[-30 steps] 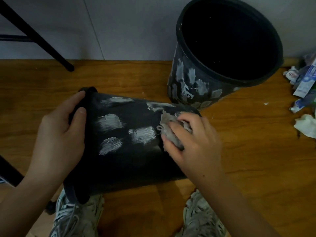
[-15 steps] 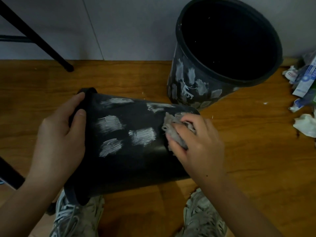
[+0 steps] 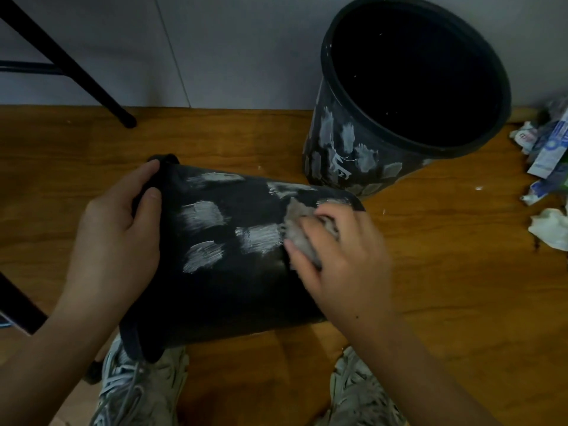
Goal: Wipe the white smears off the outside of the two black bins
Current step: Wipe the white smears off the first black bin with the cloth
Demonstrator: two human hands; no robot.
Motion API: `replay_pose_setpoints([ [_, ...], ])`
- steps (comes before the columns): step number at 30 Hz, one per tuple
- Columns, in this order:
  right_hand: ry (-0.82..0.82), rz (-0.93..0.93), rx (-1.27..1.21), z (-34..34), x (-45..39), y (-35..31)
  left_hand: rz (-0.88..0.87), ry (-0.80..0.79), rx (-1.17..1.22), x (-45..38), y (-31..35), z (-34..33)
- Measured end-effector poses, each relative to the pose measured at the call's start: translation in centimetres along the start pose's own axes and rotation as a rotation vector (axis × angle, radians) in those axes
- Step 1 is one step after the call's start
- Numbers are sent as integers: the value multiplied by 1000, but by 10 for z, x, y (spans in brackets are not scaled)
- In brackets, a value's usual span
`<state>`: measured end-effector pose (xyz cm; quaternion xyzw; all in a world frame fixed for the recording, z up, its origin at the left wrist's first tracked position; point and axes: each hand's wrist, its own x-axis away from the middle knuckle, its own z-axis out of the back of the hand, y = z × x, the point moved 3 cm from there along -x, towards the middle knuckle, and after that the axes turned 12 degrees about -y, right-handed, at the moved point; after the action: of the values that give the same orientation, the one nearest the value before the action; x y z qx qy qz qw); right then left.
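fingers (image 3: 310, 229) of right hand (image 3: 341, 259) bunched on rag (image 3: 299, 232), pressing it to tipped bin (image 3: 246, 272) on floor (image 3: 445, 272). left hand (image 3: 116, 241) gripping rim. keep rim braced, scrub leftward over smears (image 3: 259, 238), roll bin after. upright bin (image 3: 399, 96) behind, untouched.

White brush-style characters are showing on the outer wall of the upright round black plastic bin (image 3: 344, 161), illegible. Print on the crumpled blue-and-white wrappers (image 3: 550, 149) is blurring, unreadable.

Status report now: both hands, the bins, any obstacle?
Left hand grips lying bin rim. Right hand presses cloth on smears. Upright bin smeared. No obstacle.
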<state>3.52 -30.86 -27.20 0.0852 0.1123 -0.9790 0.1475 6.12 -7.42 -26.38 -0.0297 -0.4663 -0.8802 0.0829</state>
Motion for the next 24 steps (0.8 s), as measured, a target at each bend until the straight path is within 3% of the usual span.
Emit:
replay_pose_setpoints([
  [2, -10, 19, -34, 0, -3, -4, 4, -18, 20, 1, -1, 1],
  [7, -22, -248, 24, 8, 16, 46, 5, -31, 43, 5, 1, 3],
  [11, 43, -295, 83, 14, 20, 58, 3, -36, 62, 4, 3, 3],
  [14, 24, -224, 43, 9, 11, 34, 16, -39, 50, 2, 5, 3],
  [21, -102, 133, -77, 4, -25, -46, 38, -67, 68, 5, 7, 3],
  [24, -124, 161, -116, 5, -16, -48, 39, -71, 79, 7, 10, 4],
])
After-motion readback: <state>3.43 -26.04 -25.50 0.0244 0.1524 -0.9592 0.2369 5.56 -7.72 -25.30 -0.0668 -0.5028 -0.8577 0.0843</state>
